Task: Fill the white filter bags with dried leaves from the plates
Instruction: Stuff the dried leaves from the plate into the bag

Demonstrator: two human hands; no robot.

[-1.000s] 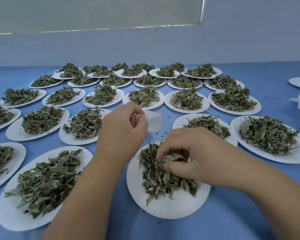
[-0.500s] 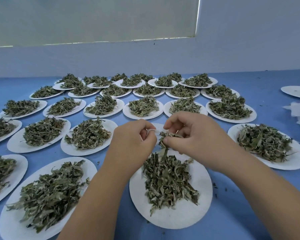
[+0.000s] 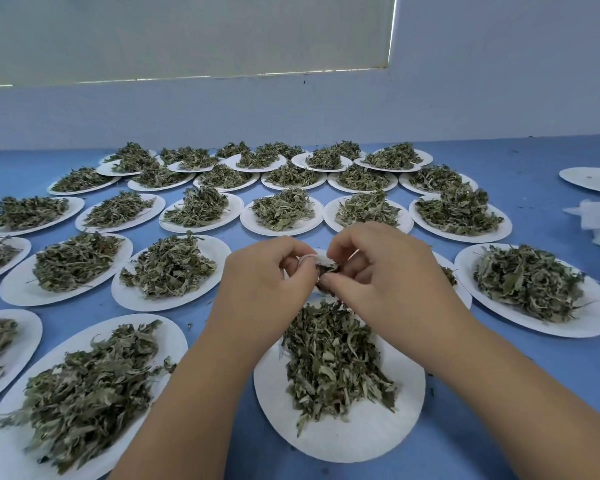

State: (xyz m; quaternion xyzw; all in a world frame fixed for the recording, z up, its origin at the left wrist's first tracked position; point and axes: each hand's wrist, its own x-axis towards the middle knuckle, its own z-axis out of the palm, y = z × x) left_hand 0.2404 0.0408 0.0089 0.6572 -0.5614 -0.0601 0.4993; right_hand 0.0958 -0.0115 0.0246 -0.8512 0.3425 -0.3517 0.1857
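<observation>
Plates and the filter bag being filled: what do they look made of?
Nearest plate: probably paper or pressed pulp, matte white, thin-edged, no gloss. Filter bag: thin, soft white paper-like or nonwoven fabric, since it crumples where the left hand pinches it; fibre unclear.

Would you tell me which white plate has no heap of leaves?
The plate at the far right edge: only crumbs on it, while every other holds a heap.

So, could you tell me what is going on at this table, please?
A person is filling a white filter bag with dried leaves. The left hand pinches the bag open above the nearest plate, while the right hand pushes a pinch of leaves into its mouth. Many more plates of leaves cover the blue table.
</observation>
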